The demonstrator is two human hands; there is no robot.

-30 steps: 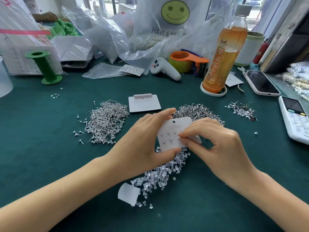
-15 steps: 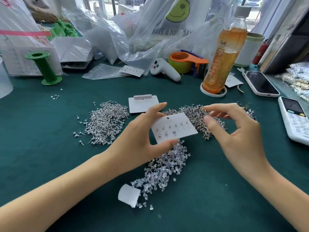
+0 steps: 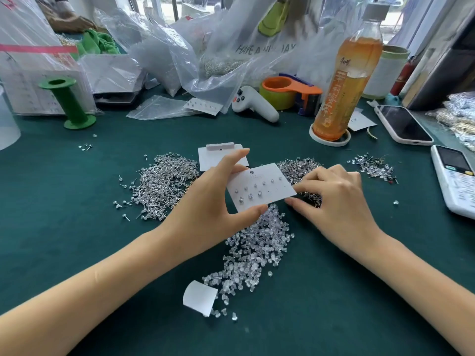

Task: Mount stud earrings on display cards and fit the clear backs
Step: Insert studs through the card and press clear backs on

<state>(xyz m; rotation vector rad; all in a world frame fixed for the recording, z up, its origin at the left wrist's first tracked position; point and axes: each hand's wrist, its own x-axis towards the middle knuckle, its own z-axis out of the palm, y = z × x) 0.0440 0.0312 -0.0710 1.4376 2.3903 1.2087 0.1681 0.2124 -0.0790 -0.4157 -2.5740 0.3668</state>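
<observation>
**Right hand drops to the stud pile while the card waits half filled**

Since half a second ago, the right hand [image 3: 336, 199] has come down from the air beside the card and now reaches into the stud pile [image 3: 299, 168] just right of it; the card itself has tilted a little and shifted toward the far side of the table.

Head view: the display card [image 3: 262, 187] is held above the green table [image 3: 64, 240], over the near heap of clear backs [image 3: 257, 250]. Seven or so studs sit in its holes, running in two slanted rows from the lower left; a few holes toward the right edge look empty. So mounting on this card seems well under way but not finished, and whether any backs are fitted cannot be told, since the card's rear is hidden. A second, blank card [image 3: 213, 156] lies flat behind the left hand, and a larger stud heap [image 3: 164, 185] lies to the left, so plenty of work appears to remain.

The left hand [image 3: 213, 209] pinches the card by its edges, thumb at the near corner and forefinger stretched along the far edge, palm turned inward. On the right hand the forefinger and thumb point toward the card's right corner, close together with tips low on the studs; whether they already pinch a stud is not visible. Its other fingers curl loosely behind.
</observation>
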